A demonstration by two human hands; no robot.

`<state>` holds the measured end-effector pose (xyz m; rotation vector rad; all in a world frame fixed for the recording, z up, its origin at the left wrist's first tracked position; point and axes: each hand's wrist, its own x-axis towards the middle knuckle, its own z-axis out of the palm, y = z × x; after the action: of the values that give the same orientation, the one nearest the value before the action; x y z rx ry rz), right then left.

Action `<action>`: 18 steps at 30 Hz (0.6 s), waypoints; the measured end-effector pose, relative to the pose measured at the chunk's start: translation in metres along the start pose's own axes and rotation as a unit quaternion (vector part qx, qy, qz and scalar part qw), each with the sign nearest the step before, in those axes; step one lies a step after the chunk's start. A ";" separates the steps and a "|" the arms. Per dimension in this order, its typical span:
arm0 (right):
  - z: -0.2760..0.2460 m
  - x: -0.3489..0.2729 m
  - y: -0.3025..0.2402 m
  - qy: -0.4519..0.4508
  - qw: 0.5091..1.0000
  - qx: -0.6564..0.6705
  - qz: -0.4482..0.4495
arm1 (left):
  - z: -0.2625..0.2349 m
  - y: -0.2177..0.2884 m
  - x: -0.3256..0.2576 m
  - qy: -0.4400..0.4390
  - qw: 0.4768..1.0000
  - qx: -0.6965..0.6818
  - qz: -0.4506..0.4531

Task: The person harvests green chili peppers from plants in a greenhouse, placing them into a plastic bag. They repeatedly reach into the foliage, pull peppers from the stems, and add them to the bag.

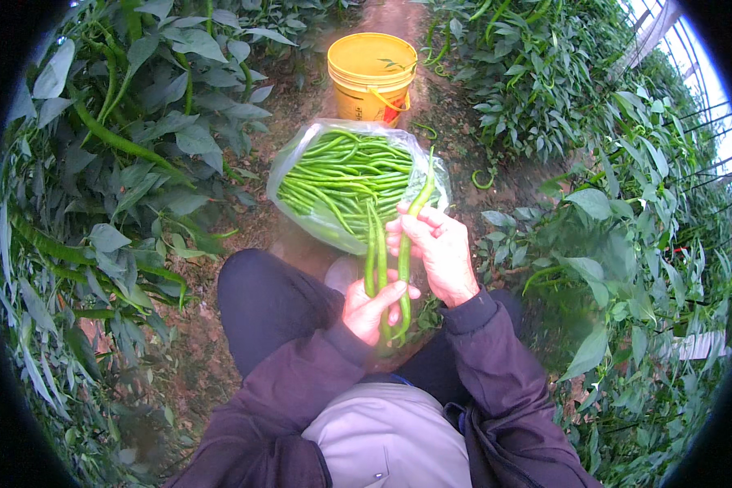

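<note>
While both hands are closed on the long green peppers [380, 260], the bundle stands upright above the lap, just in front of the clear plastic bag [354, 180] already heaped with the same pods. The left hand [372, 309] wraps the lower ends; the right hand [437, 248] pinches one pepper near its top. Keeping the stems aligned (and the grip loose enough not to snap them) seems the sound way to handle them. Beyond stands a yellow bucket [372, 75], between rows of pepper plants [130, 154]; how many pods the left fist encloses is hidden.
</note>
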<state>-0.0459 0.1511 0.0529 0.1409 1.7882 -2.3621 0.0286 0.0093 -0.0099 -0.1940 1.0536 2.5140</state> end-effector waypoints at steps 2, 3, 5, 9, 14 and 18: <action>0.000 -0.002 0.000 -0.003 1.000 0.021 -0.006 | -0.002 -0.002 -0.003 -0.011 1.000 -0.008 -0.001; -0.001 -0.003 0.000 -0.007 0.999 0.035 -0.009 | -0.003 -0.004 -0.005 -0.005 1.000 0.006 -0.003; -0.003 -0.004 -0.002 -0.008 0.999 0.036 -0.012 | -0.003 -0.006 -0.008 0.005 1.000 0.019 -0.002; -0.005 -0.006 -0.003 -0.018 0.999 0.041 -0.008 | -0.002 -0.007 -0.011 0.010 1.000 0.020 0.011; -0.004 -0.008 -0.004 0.011 0.997 0.069 -0.019 | 0.000 -0.005 -0.013 0.047 0.991 0.103 0.071; -0.005 -0.009 -0.006 0.032 0.996 0.073 -0.046 | 0.002 -0.004 -0.013 0.065 0.988 0.125 0.068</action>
<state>-0.0389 0.1582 0.0592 0.1575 1.6820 -2.5824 0.0425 0.0092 -0.0071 -0.2228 1.4682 2.4855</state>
